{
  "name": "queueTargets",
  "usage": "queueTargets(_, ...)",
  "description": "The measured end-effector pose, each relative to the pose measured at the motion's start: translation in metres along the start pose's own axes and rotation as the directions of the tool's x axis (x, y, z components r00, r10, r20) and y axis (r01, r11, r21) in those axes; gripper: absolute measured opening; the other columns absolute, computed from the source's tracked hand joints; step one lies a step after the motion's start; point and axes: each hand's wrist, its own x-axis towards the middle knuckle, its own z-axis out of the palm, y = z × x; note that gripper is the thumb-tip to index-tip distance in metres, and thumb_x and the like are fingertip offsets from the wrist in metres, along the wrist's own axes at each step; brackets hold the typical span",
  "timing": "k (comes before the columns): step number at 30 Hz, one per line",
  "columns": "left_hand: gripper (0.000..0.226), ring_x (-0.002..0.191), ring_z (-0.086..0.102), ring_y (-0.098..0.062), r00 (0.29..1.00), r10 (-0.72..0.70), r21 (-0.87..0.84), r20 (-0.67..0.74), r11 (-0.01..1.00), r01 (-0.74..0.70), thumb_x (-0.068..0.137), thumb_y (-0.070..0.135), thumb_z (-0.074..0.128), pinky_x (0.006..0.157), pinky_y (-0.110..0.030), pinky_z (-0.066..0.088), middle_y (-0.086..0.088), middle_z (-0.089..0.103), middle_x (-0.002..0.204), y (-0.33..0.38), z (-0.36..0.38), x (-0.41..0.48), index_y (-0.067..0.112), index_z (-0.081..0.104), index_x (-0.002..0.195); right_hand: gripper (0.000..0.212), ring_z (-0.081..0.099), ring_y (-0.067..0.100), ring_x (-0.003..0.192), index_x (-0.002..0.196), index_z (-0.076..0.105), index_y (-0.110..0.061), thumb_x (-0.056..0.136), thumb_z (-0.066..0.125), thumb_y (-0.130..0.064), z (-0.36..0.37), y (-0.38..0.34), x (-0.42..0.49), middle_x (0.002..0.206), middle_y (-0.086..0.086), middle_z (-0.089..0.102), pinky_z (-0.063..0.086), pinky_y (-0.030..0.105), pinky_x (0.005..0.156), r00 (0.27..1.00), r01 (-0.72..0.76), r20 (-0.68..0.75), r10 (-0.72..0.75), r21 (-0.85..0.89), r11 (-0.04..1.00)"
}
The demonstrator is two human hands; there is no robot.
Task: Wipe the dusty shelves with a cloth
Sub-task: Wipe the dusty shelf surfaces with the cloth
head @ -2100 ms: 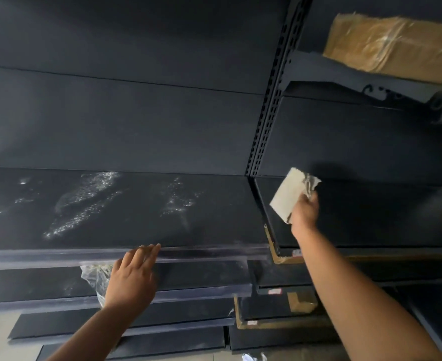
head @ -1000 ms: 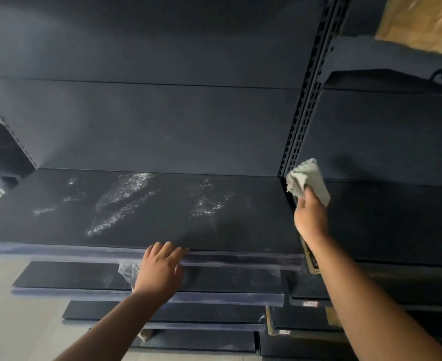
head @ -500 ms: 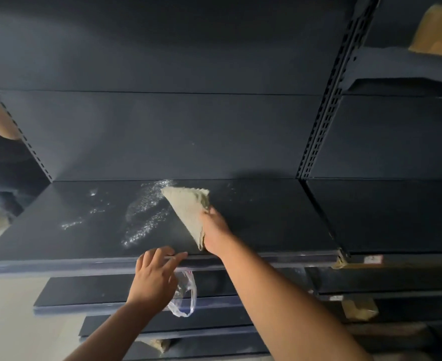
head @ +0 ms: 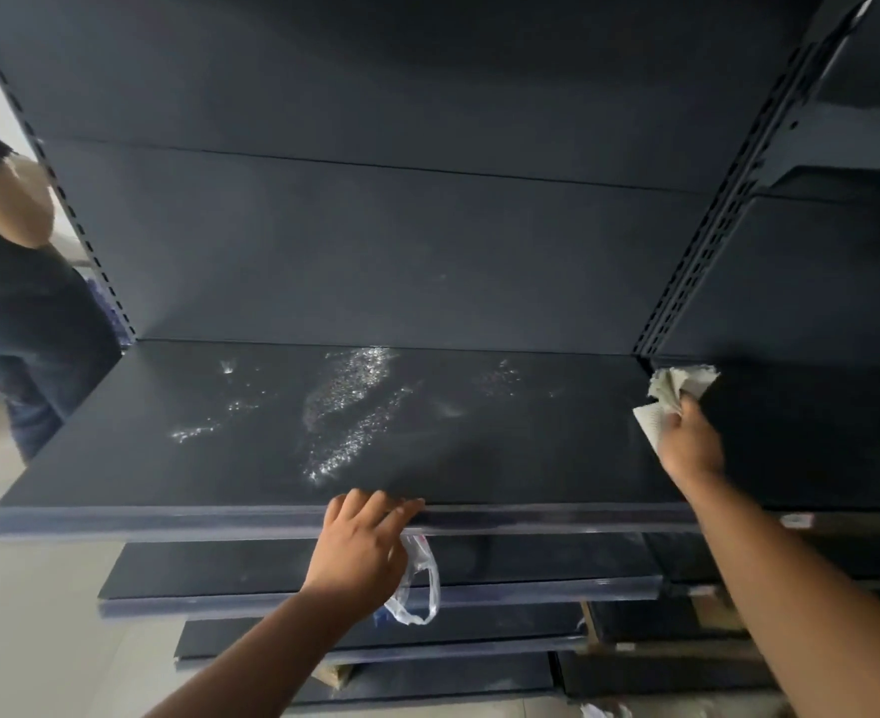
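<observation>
Grey cloth [head: 671,401], one, bunched in the right hand [head: 691,443], fingers clenched on it, at the top shelf's [head: 220,474] right end; it sticks up and back past the knuckles. Left hand [head: 360,546] pinches a plastic bag [head: 419,588], fingertips on the shelf lip. Four shelves stacked left. Glittering patches mid-shelf.

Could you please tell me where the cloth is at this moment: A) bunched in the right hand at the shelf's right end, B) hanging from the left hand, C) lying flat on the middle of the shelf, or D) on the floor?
A: the cloth is bunched in the right hand at the right end of the shelf, while the left hand holds a clear plastic bag.
</observation>
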Motion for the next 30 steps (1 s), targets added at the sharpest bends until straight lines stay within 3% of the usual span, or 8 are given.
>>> queueTargets(5,0.035,0.081,0.045,-0.021,1.000,0.013,-0.017,-0.023,1.000,-0.014,0.074,0.029,0.055,0.073,-0.034,0.032,0.006,0.059,0.095,-0.018,-0.007,-0.002,0.029,0.069,0.106,0.036,0.057,0.042,0.107,0.123,0.052,-0.018,0.091,0.037,-0.014,0.089,-0.045,-0.014,0.124,0.017,0.059,0.047,0.040,0.085,0.982,0.168,0.124,-0.141,-0.239,0.956)
queueTargets(10,0.036,0.083,0.044,-0.021,0.996,-0.003,-0.020,-0.088,1.000,0.001,0.074,0.023,0.055,0.073,-0.034,0.030,0.004,0.058,0.094,-0.044,-0.009,-0.011,0.031,0.069,0.107,0.038,0.056,0.028,0.113,0.126,0.055,-0.021,0.091,0.041,-0.016,0.165,-0.165,-0.102,0.124,0.009,0.061,0.042,0.026,0.088,0.830,0.348,0.417,-0.371,0.132,0.928)
queueTargets(15,0.044,0.084,0.044,-0.022,0.994,0.054,-0.021,-0.097,0.998,-0.057,0.070,0.016,0.058,0.075,-0.035,0.033,0.004,0.058,0.095,-0.055,-0.010,-0.019,0.029,0.068,0.111,0.024,0.062,0.022,0.091,0.112,0.060,-0.028,0.095,0.046,-0.020,0.171,-0.245,-0.149,0.107,0.005,0.067,0.054,0.035,0.080,0.731,-0.357,0.645,-0.224,0.641,0.679)
queueTargets(19,0.046,0.083,0.046,-0.022,0.998,0.037,-0.035,-0.058,0.999,-0.039,0.069,0.019,0.055,0.074,-0.036,0.038,0.007,0.058,0.096,-0.055,-0.016,-0.019,0.031,0.068,0.112,0.018,0.049,0.013,0.046,0.105,0.057,-0.025,0.096,0.046,-0.015,0.128,-0.234,-0.117,0.079,-0.001,0.061,0.036,0.018,0.037,0.868,-0.390,0.495,-0.043,0.733,0.557)
queueTargets(21,0.046,0.083,0.046,-0.021,0.999,0.034,-0.038,-0.043,0.999,-0.036,0.070,0.021,0.052,0.074,-0.035,0.039,0.007,0.058,0.096,-0.055,-0.019,-0.020,0.031,0.067,0.112,0.021,0.057,0.011,0.050,0.109,0.057,-0.023,0.095,0.045,-0.012,0.101,-0.208,-0.087,0.081,-0.002,0.062,0.045,0.020,0.043,0.921,-0.354,0.389,0.037,0.792,0.498)
queueTargets(23,0.046,0.083,0.045,-0.019,0.999,0.025,-0.038,-0.025,0.999,-0.026,0.070,0.022,0.051,0.074,-0.034,0.039,0.009,0.058,0.096,-0.055,-0.021,-0.021,0.032,0.068,0.112,0.026,0.065,0.017,0.078,0.114,0.056,-0.021,0.095,0.042,-0.010,0.072,-0.170,-0.052,0.096,0.001,0.065,0.057,0.032,0.072,0.973,-0.228,0.209,0.096,0.828,0.513)
queueTargets(26,0.046,0.083,0.044,-0.018,1.000,0.001,-0.035,-0.013,0.999,-0.002,0.071,0.023,0.051,0.074,-0.033,0.036,0.009,0.058,0.096,-0.054,-0.021,-0.021,0.032,0.068,0.113,0.039,0.057,0.032,0.114,0.129,0.051,-0.018,0.092,0.039,-0.023,0.032,-0.099,0.002,0.127,0.013,0.060,0.046,0.042,0.101,0.980,-0.048,-0.128,0.152,0.587,0.808)
queueTargets(30,0.046,0.082,0.042,-0.018,1.000,-0.001,-0.042,-0.027,0.999,0.000,0.070,0.022,0.054,0.074,-0.034,0.034,0.008,0.058,0.095,-0.052,-0.019,-0.022,0.032,0.067,0.114,0.038,0.055,0.047,0.107,0.131,0.046,-0.015,0.095,0.036,-0.022,0.012,-0.037,0.028,0.120,0.028,0.058,0.044,0.045,0.088,0.980,-0.046,-0.184,0.071,0.136,0.990)
